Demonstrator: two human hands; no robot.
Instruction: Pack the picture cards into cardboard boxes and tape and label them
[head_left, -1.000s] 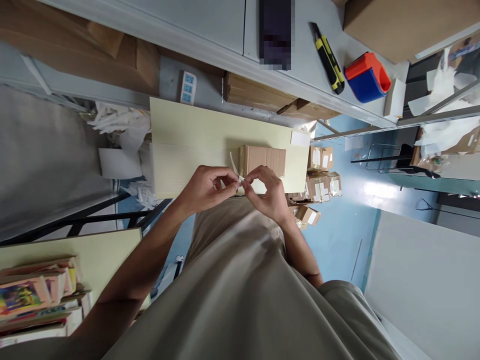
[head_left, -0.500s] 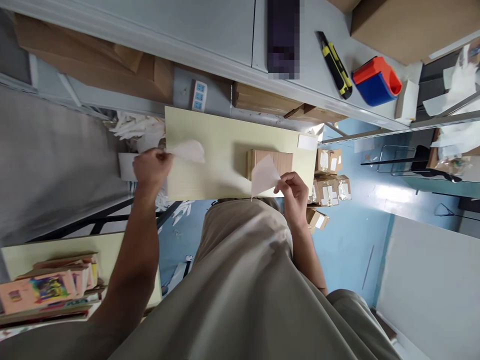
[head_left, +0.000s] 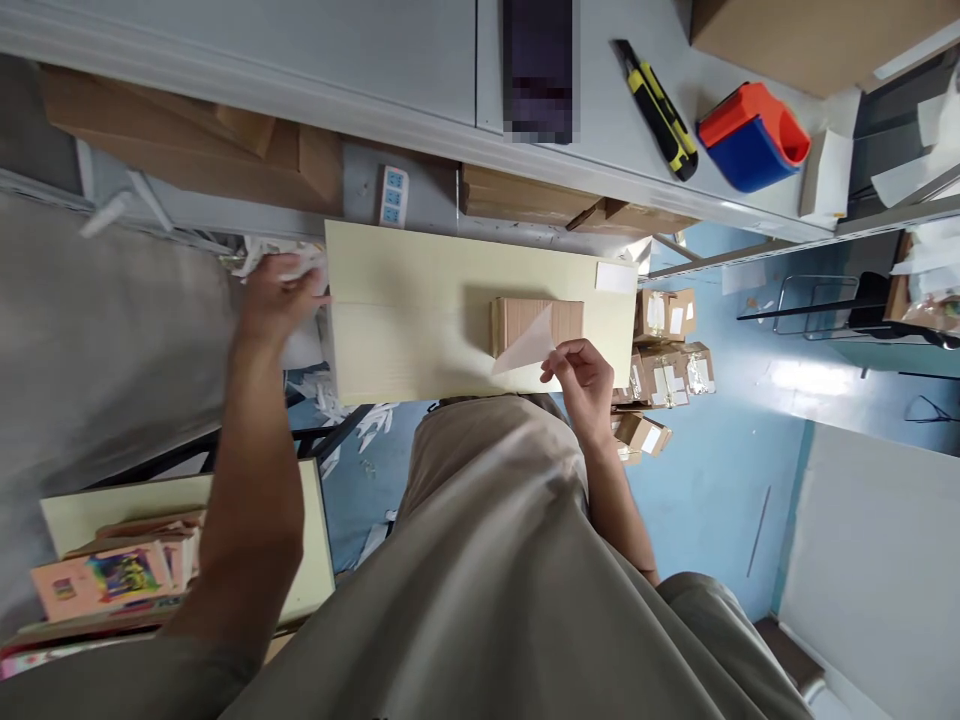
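1. The right hand (head_left: 589, 385) is at the near edge of the pale surface (head_left: 405, 300), its grip pinching a thin translucent sheet (head_left: 532, 347) by one corner between thumb and fingers.
2. The sheet hangs in front of a small brown carton (head_left: 568, 320), overlapping part of it in view; whether they touch cannot be told. The carton lies flat on the surface, right of its middle.
3. The left hand (head_left: 277, 295), slightly blurred, is out past the surface's left end, near white scraps (head_left: 253, 252); its grip is released, fingers spread.
4. A white slip (head_left: 615, 277) lies at the surface's far right corner.
5. Beyond the surface is a power strip (head_left: 392, 197).
6. A grey shelf (head_left: 600, 60) carries a black-and-yellow cutter (head_left: 656, 110) beside a red-and-blue object (head_left: 754, 138).
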